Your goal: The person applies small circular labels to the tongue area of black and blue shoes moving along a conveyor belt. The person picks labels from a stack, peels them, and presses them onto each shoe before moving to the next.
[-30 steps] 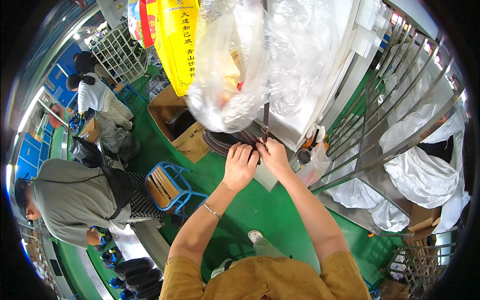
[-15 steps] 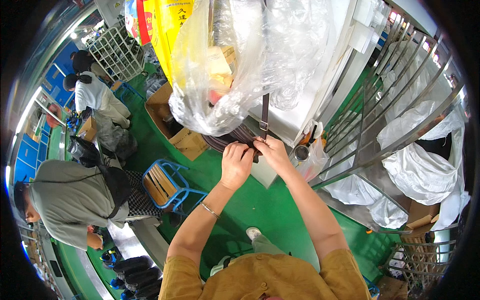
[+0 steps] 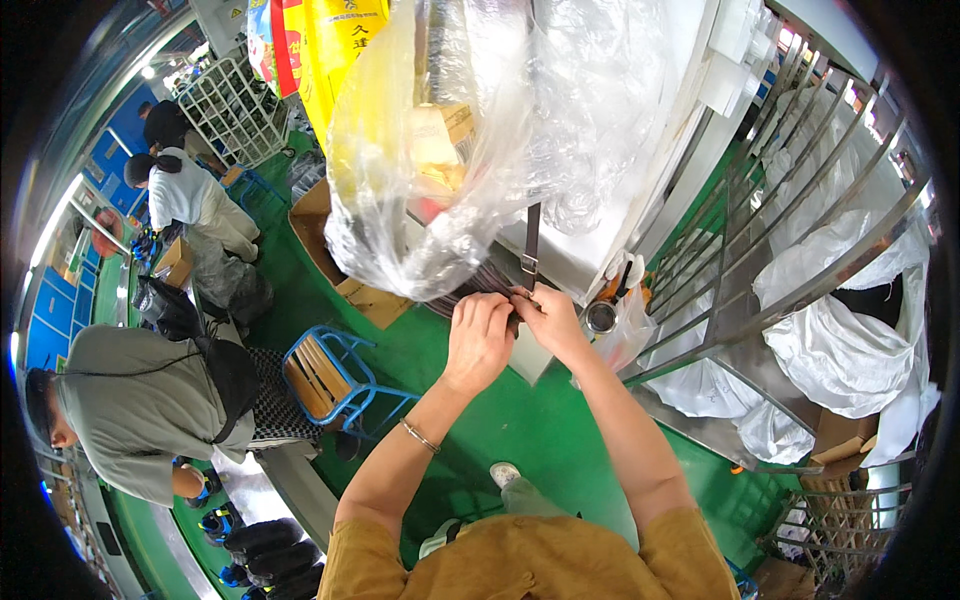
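Observation:
A bundle of dark brown strips (image 3: 484,283) hangs at the front edge of the white work surface, its far part covered by a clear plastic bag (image 3: 405,235). My left hand (image 3: 480,342) is closed on the near end of this bundle, fingers curled over it. Right beside it, almost touching, my right hand (image 3: 549,318) pinches at the same end with thumb and forefinger. What lies between the fingertips is mostly hidden. Just above my right hand a dark strap with a metal buckle (image 3: 529,263) hangs down.
A cardboard box (image 3: 375,300) and a blue-framed stool (image 3: 318,377) stand to the left. One person in grey (image 3: 150,400) bends over a bench there. On the right is a metal-barred rack (image 3: 735,310) with white sacks (image 3: 840,350). A round metal container (image 3: 600,318) sits near my right wrist.
Both hands have come slightly nearer to me along with the end of the bundle. The clear bag has shifted a little to the left and sagged.

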Motion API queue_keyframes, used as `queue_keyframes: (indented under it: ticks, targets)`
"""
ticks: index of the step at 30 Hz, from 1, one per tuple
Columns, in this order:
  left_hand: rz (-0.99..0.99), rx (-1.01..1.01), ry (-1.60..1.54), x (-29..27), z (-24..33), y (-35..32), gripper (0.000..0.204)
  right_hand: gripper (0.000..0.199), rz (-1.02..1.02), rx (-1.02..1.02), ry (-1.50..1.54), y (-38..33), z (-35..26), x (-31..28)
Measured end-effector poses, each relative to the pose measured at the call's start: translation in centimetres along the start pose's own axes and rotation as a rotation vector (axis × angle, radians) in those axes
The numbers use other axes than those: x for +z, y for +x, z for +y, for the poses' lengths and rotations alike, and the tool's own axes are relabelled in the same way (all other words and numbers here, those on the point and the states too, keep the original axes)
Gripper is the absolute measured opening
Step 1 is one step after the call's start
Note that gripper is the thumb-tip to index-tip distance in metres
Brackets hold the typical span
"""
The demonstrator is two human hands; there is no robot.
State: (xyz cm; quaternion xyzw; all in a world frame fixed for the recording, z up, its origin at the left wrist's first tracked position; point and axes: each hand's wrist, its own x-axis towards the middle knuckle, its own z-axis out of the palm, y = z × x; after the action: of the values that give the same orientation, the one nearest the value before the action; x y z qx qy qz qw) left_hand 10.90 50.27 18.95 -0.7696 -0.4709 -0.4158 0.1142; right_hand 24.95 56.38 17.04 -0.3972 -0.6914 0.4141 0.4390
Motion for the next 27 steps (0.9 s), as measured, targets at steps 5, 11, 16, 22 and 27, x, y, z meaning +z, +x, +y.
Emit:
queue_keyframes:
  ticks: [5,11,16,22,27]
  targets:
    - [-0.003,-0.233,-0.048,0.5,-0.7,-0.5,0.041,0.021,-0.058,0.044,0.033,0.1,-1.0,-0.4]
    - [-0.021,-0.157,-0.056,0.2,-1.3,-0.5,0.030,0.020,-0.060,0.076,0.105,0.1,-1.0,-0.4]
    - [-0.071,-0.297,-0.135,0.0,-1.1,0.4,0.017,0.017,-0.047,0.027,0.093,0.0,-0.7,-0.1]
    - [0.018,-0.153,-0.113,0.8,-1.6,-0.3,0.020,0.018,0.002,-0.016,-0.040,-0.2,0.2,-0.1]
    - [0.137,-0.108,0.094,1.9,-0.3,-1.0,0.024,0.017,0.131,-0.152,-0.264,-1.4,-1.3,1.2]
